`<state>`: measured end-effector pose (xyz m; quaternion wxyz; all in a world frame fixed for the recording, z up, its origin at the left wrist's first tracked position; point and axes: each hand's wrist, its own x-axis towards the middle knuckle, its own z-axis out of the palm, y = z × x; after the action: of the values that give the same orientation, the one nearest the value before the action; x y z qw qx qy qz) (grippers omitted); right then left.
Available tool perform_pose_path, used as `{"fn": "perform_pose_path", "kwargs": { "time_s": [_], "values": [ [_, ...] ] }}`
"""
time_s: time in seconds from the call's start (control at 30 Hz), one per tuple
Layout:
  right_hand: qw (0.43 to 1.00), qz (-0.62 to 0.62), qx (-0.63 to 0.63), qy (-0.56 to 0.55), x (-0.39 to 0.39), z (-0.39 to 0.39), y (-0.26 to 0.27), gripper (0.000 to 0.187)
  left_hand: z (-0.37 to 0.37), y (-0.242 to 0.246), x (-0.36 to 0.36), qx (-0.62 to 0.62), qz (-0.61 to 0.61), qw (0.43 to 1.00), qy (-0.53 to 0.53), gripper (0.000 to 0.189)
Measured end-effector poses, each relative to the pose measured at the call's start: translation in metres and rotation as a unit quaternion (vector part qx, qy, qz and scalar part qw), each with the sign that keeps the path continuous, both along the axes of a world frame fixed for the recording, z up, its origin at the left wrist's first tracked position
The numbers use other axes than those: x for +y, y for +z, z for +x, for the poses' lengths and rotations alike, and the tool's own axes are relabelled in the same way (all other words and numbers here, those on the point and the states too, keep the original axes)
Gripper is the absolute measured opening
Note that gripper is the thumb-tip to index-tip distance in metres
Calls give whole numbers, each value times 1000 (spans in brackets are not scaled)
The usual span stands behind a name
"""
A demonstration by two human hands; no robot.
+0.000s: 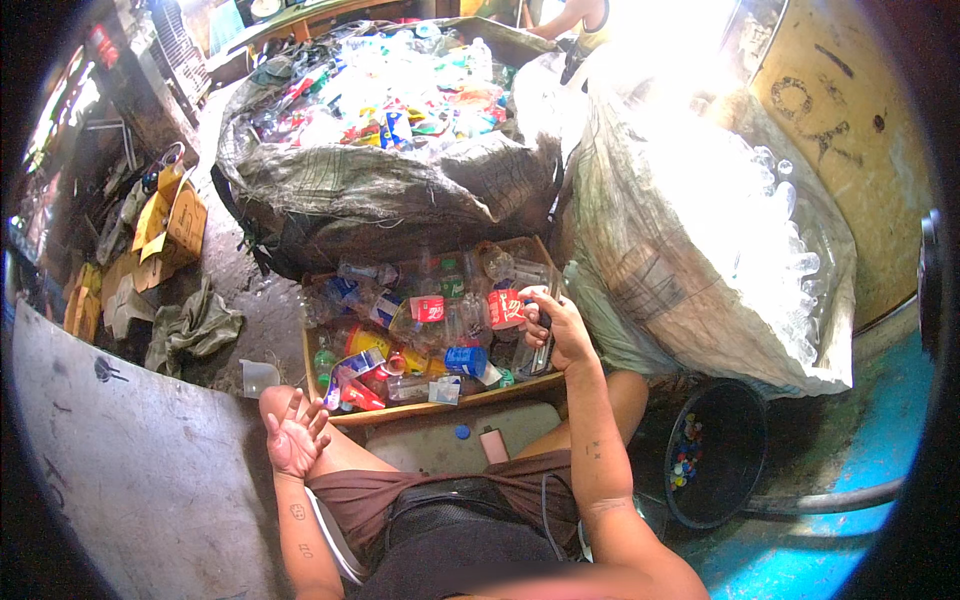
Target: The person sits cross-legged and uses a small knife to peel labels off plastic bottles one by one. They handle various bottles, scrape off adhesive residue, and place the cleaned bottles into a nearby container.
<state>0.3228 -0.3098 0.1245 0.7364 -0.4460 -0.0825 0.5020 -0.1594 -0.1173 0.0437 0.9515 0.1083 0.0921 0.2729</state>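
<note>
My right hand (556,326) is closed around a dark-handled tool (544,319) over the right side of a shallow wooden box (442,411). A metal part shows below the fist, but the tool's exact kind is unclear. Beside those fingers lies a clear plastic bottle with a red label (505,309). Held palm up above my left knee, my left hand (297,439) has its fingers spread and nothing in it. Used plastic bottles and containers fill the box, among them a blue container (466,361) and a small green-tinted bottle (324,363).
Behind the box stands a large woven sack (360,180) of plastic waste; another sack (630,247) at right holds clear bottles. A black bucket (716,487) contains colourful caps. Between my legs are a blue cap (463,432) and a pink device (493,445). Another person (574,19) is at the back.
</note>
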Motion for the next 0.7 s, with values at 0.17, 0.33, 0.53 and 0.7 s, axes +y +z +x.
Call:
{"fn": "perform_pose_path", "kwargs": {
  "time_s": [0.17, 0.33, 0.53, 0.7],
  "values": [
    [1000, -11, -14, -1, 0, 0, -2, 22, -1, 0, 0, -4, -1, 1000, -2, 71],
    [1000, -12, -11, 1, 0, 0, -3, 22, 0, 1, 0, -8, -4, 1000, -1, 71],
    [1000, -5, -5, 4, 0, -1, -2, 22, 0, 1, 0, -9, -7, 1000, 3, 71],
    [1000, -11, -6, 4, 0, -2, 0, 22, -1, 1, 0, -7, -7, 1000, 5, 71]
  ]
}}
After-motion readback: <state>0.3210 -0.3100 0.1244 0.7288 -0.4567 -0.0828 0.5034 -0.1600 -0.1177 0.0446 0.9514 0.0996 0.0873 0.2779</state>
